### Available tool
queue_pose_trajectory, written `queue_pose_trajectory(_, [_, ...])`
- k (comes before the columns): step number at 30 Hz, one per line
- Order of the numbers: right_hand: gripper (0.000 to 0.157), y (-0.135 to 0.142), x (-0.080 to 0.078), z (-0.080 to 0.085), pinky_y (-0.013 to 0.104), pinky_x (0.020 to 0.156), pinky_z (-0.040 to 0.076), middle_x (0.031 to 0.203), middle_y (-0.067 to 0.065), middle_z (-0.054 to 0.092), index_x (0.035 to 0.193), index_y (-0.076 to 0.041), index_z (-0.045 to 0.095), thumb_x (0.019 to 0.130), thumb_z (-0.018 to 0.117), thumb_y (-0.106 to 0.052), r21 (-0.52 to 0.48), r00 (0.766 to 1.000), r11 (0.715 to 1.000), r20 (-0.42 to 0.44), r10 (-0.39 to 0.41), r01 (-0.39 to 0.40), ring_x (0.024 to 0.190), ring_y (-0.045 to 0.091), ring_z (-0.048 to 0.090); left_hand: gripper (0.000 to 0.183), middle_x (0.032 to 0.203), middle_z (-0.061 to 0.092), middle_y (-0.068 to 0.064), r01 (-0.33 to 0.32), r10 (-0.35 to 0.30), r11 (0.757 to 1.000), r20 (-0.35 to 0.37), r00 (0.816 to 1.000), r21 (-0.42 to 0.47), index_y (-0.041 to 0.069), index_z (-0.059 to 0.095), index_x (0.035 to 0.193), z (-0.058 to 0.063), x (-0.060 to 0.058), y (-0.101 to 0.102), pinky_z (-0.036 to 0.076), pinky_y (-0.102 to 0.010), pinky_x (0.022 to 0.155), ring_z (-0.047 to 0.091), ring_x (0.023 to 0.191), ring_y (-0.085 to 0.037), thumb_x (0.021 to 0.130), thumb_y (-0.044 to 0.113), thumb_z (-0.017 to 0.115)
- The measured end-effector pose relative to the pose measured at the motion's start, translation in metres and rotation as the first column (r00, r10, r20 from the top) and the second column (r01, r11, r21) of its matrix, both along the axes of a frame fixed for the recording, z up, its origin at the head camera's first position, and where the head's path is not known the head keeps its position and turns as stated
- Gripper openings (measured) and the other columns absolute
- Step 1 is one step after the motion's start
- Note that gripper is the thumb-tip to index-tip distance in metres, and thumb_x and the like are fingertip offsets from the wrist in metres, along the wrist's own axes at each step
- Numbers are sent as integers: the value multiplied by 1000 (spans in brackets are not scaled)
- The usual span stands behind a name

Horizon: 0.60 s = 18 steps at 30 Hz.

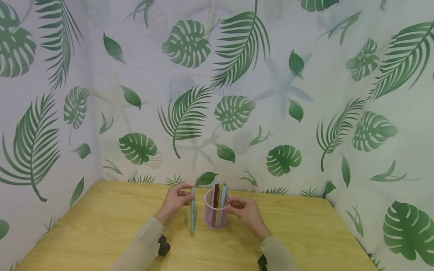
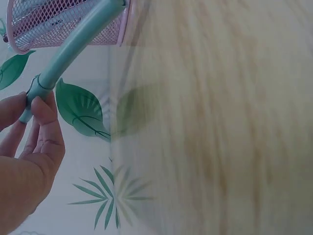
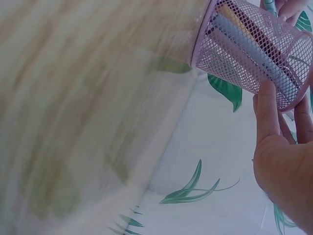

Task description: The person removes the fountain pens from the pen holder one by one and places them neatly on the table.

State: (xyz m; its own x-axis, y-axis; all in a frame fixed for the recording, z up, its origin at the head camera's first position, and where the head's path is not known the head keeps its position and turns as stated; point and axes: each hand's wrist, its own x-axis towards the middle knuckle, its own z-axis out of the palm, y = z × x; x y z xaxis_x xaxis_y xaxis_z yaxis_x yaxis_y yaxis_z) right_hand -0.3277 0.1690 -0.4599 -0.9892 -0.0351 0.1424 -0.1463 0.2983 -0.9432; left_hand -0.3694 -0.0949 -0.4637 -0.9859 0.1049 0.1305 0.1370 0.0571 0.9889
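My left hand (image 1: 173, 202) pinches a teal pen (image 1: 192, 220) near its top. The pen hangs upright just left of a pink mesh pen holder (image 1: 208, 217), apart from it in the head view. In the left wrist view, thumb and fingers close on one end of the pen (image 2: 80, 41). The right hand (image 1: 248, 215) grips the holder's rim at its right side; the right wrist view shows the thumb against the mesh (image 3: 244, 73). Inside the holder stand a dark brown pen (image 1: 216, 196), a yellow pen and a light blue pen (image 1: 223, 196).
The holder stands on a wood-grain table (image 1: 288, 222) near its back edge. Behind and at both sides hangs a pale cloth (image 1: 237, 158) printed with green leaves. A dark strap piece (image 1: 164, 246) shows at the left wrist.
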Motion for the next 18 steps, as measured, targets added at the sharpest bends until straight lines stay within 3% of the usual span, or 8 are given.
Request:
queue_pose_trajectory(7, [25,1,2,3,44,95,53,129,17,64,101,-6,75,82,81,-21,19,1000,1000,-3,2,-2,116,35,63,35,99,72,-22,-10,9,1000,77,997,11,1,64,122,-2,-5,-1,59,-34,73,68,78,-17,87,-2,70])
queue_pose_trajectory(18, [21,0,2,4,43,95,54,125,17,66,98,-6,75,81,81,-17,9,1000,1000,-12,-1,1,114,34,65,34,87,73,-17,6,13,995,194,981,-98,-6,63,117,-9,-11,-3,60,-35,72,70,70,-16,83,-6,70])
